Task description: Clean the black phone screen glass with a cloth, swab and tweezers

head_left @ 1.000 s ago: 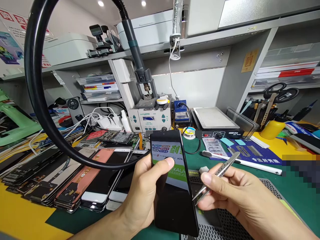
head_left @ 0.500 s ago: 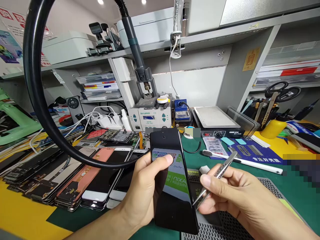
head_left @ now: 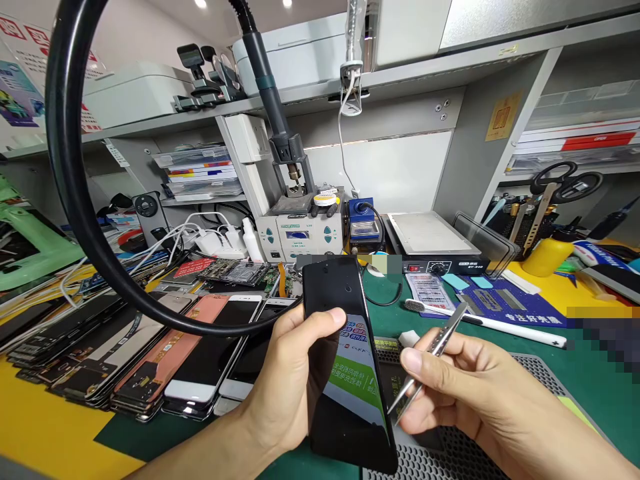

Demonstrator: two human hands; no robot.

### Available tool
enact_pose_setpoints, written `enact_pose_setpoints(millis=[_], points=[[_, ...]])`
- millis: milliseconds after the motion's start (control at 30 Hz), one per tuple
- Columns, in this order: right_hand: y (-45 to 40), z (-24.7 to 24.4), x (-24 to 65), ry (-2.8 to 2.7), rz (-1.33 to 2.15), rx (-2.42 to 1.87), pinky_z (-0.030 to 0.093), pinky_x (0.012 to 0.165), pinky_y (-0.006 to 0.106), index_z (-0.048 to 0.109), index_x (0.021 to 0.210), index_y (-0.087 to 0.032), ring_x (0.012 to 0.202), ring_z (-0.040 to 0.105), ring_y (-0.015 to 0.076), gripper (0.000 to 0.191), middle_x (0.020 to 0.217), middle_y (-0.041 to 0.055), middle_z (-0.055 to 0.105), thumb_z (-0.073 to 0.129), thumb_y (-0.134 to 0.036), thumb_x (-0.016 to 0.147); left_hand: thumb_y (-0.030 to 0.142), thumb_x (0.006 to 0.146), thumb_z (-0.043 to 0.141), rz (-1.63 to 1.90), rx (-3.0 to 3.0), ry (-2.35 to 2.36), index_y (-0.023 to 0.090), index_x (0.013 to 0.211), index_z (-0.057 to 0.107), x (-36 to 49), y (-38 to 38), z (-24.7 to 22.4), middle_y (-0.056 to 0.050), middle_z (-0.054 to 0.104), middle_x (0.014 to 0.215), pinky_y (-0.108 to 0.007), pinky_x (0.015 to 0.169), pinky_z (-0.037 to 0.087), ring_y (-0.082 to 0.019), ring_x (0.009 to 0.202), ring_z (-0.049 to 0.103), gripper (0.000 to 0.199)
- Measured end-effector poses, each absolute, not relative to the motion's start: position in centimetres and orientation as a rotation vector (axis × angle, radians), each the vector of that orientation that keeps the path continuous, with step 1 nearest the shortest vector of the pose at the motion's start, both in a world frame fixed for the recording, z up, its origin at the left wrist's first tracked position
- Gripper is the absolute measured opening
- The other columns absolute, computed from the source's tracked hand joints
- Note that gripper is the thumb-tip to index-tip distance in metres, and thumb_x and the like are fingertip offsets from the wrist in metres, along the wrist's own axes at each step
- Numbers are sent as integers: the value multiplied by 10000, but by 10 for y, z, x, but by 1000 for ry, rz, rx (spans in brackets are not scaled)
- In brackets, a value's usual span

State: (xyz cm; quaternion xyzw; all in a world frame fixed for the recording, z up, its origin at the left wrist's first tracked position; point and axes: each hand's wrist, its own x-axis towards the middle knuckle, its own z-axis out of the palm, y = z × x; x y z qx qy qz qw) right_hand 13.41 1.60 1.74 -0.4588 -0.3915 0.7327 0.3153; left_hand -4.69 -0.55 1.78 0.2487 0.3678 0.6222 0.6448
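Observation:
A black smartphone (head_left: 350, 420) with a glossy face is held tilted over the bench by my left hand (head_left: 290, 373). The thumb lies across its face, and the other fingers are mostly hidden behind it. Signs and lettering show mirrored on the glossy surface. Metal tweezers (head_left: 440, 340) are pinched between thumb and fingers of my right hand (head_left: 450, 387). Their tips point down to the left, slightly apart, close beside the phone's right edge. Whether they touch that edge I cannot tell.
Stacked phone screens (head_left: 150, 353) fill the left. A hot air station (head_left: 300, 233) stands behind, its black hose (head_left: 65, 133) looping in front of me. A heating plate (head_left: 435, 240) sits back right; a brush (head_left: 500, 327) lies before it. Below is a perforated grey mat (head_left: 480, 460).
The phone has tilted slightly, so its mirrored reflections differ. The tweezers' tips are a little wider apart. Both hands stay nearly in place.

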Motion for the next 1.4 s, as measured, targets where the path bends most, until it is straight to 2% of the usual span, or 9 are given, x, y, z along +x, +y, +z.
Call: enact_pose_setpoints(millis=[200,333,500,633,833,1000,1200,1400], points=[[15,18,133,-1019,1983,-1192,587,629,271,649,722,-170,571,709,173,394,578,5,705,915,-457,673,198,857,663,1412,567,826,154,820,672,-47,-7,20,-57,745,771,-362,791,552,-240,794,720,59],[16,15,135,-1002,1977,-1177,604,657,286,663,765,-166,578,708,164,364,608,7,715,895,-443,718,201,859,661,1407,556,823,145,823,674,-46,-6,20,-59,741,761,-372,804,552,-243,798,721,68],[19,13,135,-1015,2031,-1123,602,628,275,634,699,-162,548,711,160,387,572,3,702,914,-430,697,204,859,658,1394,547,811,154,801,657,-45,-6,20,-67,741,761,-376,802,552,-248,806,722,77],[15,17,134,-991,1956,-1158,602,664,279,654,780,-171,598,711,165,350,623,17,736,882,-433,740,199,867,649,1388,579,801,142,830,704,-46,-5,19,-71,747,766,-350,765,554,-231,764,718,88],[18,11,136,-972,2018,-1098,597,646,266,649,768,-174,587,715,163,345,601,12,731,890,-420,738,167,867,658,1410,589,794,157,796,729,-45,-7,18,-36,739,729,-269,698,537,-168,694,696,101],[22,12,136,-976,2048,-1081,612,655,282,655,754,-171,570,727,164,355,622,2,735,908,-417,715,189,875,646,1390,610,815,153,837,720,-45,-6,19,-66,760,787,-342,772,559,-226,776,724,90],[18,17,136,-972,1982,-1121,604,636,255,663,778,-171,588,724,158,329,620,10,742,881,-416,756,195,880,642,1380,619,815,149,820,720,-46,-6,17,-71,760,773,-352,791,558,-236,792,733,108],[22,9,136,-1016,2041,-1087,612,602,266,635,654,-152,519,731,157,404,562,-11,709,931,-425,674,215,877,645,1376,590,840,143,825,699,-47,-5,18,-73,756,774,-365,799,556,-245,799,730,104]])
